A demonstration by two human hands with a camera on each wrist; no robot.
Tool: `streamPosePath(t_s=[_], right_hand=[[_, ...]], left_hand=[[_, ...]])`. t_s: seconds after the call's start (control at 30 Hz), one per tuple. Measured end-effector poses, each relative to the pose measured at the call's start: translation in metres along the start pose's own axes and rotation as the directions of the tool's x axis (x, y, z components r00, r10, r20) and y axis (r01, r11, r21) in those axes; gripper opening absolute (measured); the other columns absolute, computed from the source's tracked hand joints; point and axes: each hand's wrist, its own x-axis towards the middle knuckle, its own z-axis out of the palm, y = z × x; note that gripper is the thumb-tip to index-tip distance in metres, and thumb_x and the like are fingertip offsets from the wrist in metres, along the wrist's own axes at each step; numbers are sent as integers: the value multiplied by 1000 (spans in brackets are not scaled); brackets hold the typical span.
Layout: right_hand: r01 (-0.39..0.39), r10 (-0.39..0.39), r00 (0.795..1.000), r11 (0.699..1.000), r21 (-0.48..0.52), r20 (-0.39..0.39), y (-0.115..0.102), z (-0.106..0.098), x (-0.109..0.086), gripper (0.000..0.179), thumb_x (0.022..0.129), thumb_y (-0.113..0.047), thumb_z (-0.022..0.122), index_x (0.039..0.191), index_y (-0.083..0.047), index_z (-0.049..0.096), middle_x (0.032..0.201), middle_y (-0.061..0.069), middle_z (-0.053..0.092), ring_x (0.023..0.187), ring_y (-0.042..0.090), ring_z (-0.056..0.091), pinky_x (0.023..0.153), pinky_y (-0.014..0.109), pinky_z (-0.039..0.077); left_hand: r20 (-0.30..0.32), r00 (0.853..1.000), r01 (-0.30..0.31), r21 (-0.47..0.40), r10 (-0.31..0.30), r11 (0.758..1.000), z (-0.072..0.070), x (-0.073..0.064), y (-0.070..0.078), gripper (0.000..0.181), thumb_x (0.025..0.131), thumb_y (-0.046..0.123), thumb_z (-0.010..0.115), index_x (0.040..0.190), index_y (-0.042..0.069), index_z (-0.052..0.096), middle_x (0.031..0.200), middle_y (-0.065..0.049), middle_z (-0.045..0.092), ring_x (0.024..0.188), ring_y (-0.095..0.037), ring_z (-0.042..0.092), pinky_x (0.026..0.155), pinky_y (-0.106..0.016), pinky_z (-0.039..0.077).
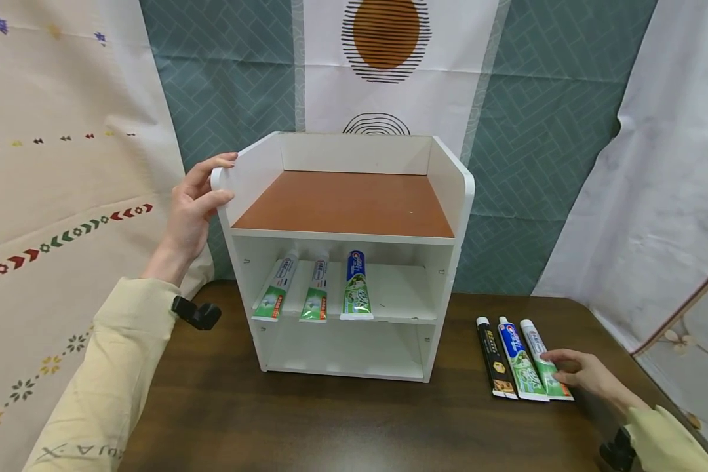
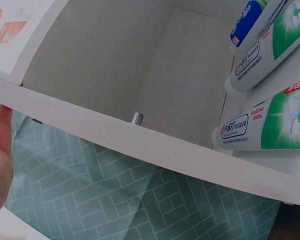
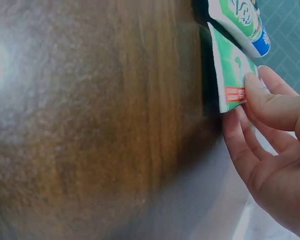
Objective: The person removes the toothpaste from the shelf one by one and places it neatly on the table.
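My left hand (image 1: 191, 206) grips the upper left side panel of a white shelf unit (image 1: 354, 236), thumb and fingers at its edge. In the left wrist view, only part of that hand (image 2: 0, 155) shows beside the panel. On the table at the right, my right hand (image 1: 587, 377) pinches a white-and-green toothpaste tube (image 1: 544, 364). The right wrist view has the thumb over the tube's flat end (image 3: 232, 75), with fingers behind it. Beside it lie a blue-and-green toothpaste tube (image 1: 522, 360) and a black tube (image 1: 495, 360).
On the middle shelf (image 1: 401, 292) lie two white-and-green tubes (image 1: 277, 288) and a blue-and-green tube (image 1: 356, 288), flat ends forward. The unit has a brown top (image 1: 348, 200) and stands on a dark wooden table (image 1: 330, 419). Patterned cloths (image 1: 566, 131) hang behind.
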Motion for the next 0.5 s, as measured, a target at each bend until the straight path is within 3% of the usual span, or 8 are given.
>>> streamPosePath(t_s=[0.17,0.23,0.37,0.5], right_hand=[[-25,-6,987,982,-188,-163,-11,4,4,28,74,3,70,100,6,62,97,17,60,77,12,58,60,23,46],[-38,-8,977,977,-211,-214,-19,6,9,26,75,4,69,100,6,62,99,20,59,78,13,59,60,24,47],[-65,23,979,978,-198,-204,-37,11,22,25,81,-1,65,105,4,61,103,23,57,81,18,60,61,26,47],[-26,-10,987,977,-213,-162,-57,21,34,24,84,-5,63,107,2,61,108,23,55,85,27,58,61,31,47]], left_hand=[[4,1000,4,-11,-4,1000,0,-1,-1,33,83,-7,53,111,7,62,130,-12,44,109,-29,41,77,-30,44],[5,1000,0,-12,0,1000,1,0,-1,32,82,-7,53,110,7,62,130,-12,44,110,-29,41,77,-30,44],[3,1000,-9,-10,9,1000,1,0,0,32,83,-6,52,110,7,62,130,-12,44,110,-29,41,77,-30,44],[4,1000,-10,-12,10,1000,0,0,0,33,82,-8,53,110,6,62,130,-12,45,109,-28,42,76,-29,44]])
